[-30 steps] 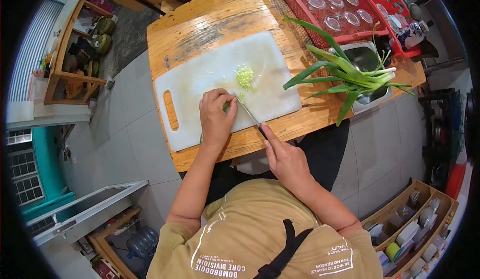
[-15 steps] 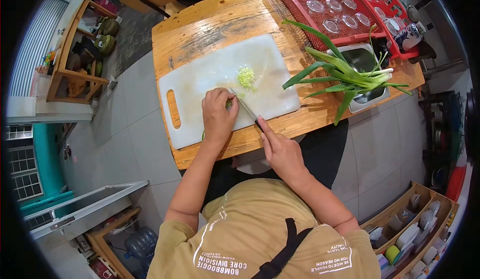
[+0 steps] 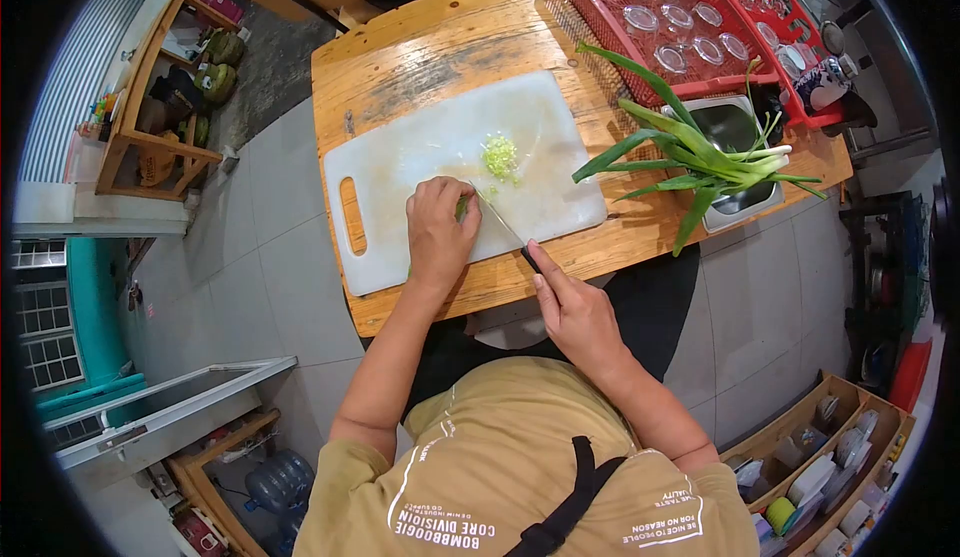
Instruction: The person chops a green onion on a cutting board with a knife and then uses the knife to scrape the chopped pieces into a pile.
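Observation:
A white cutting board (image 3: 385,162) with a handle slot lies on the wooden table. My left hand (image 3: 440,225) is closed on a green onion (image 3: 463,204) held down on the board; most of the stalk is hidden under the fingers. In my right hand (image 3: 575,309) is a knife (image 3: 508,227) with a black handle, its blade slanting up to the left with the tip beside my left fingertips. Just beyond the blade sits a small pile of chopped green onion (image 3: 499,157).
A bunch of green onions (image 3: 715,162) rests across a metal container (image 3: 736,207) on the right. Behind it, a red crate (image 3: 690,85) holds several upturned glasses. The wooden table (image 3: 400,57) has its near edge in front of my body.
The view has shifted slightly, so the table and board appear a little further right. Both hands keep their grips, and the knife stays close to my left fingers.

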